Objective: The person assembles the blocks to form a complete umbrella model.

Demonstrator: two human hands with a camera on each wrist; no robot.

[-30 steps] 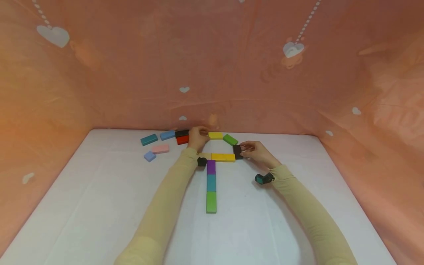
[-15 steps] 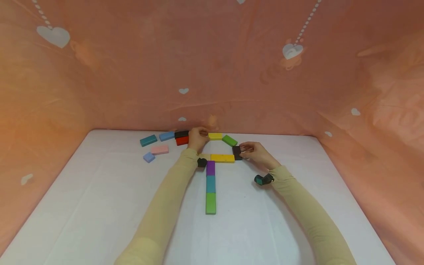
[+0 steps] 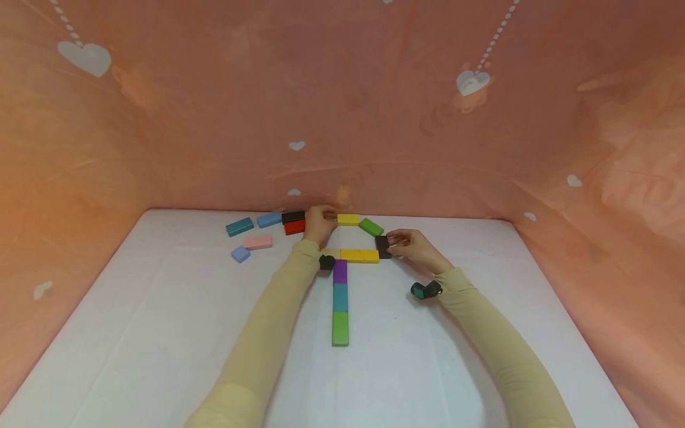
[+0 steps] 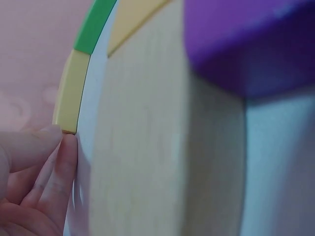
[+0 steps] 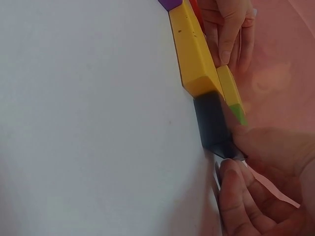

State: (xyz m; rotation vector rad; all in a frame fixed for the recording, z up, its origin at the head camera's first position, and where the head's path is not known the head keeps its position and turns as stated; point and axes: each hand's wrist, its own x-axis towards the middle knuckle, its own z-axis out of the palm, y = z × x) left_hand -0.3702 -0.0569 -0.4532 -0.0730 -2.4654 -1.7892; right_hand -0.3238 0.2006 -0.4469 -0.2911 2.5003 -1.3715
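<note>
My left hand (image 3: 320, 226) is at the back of the table, thumb and forefinger pinching the near end of a small yellow block (image 4: 74, 93). A green block (image 3: 371, 227) continues from that block's other end, set at a slant. On the right, my right hand (image 3: 420, 246) holds a black block (image 5: 212, 120) between thumb and fingers, standing by the end of a longer yellow block (image 3: 360, 256). A plain wooden block (image 4: 142, 128) lies in line with the longer yellow one, partly behind the left wrist in the head view.
Purple (image 3: 340, 271), teal (image 3: 340, 297) and light green (image 3: 340, 329) blocks form a column toward me. Left of the left hand lie red (image 3: 294, 227), black (image 3: 292, 217), blue (image 3: 269, 220), dark teal (image 3: 239, 227), pink (image 3: 258, 242) and small periwinkle (image 3: 241, 254) blocks. A patterned cloth (image 3: 342, 119) rises behind the table.
</note>
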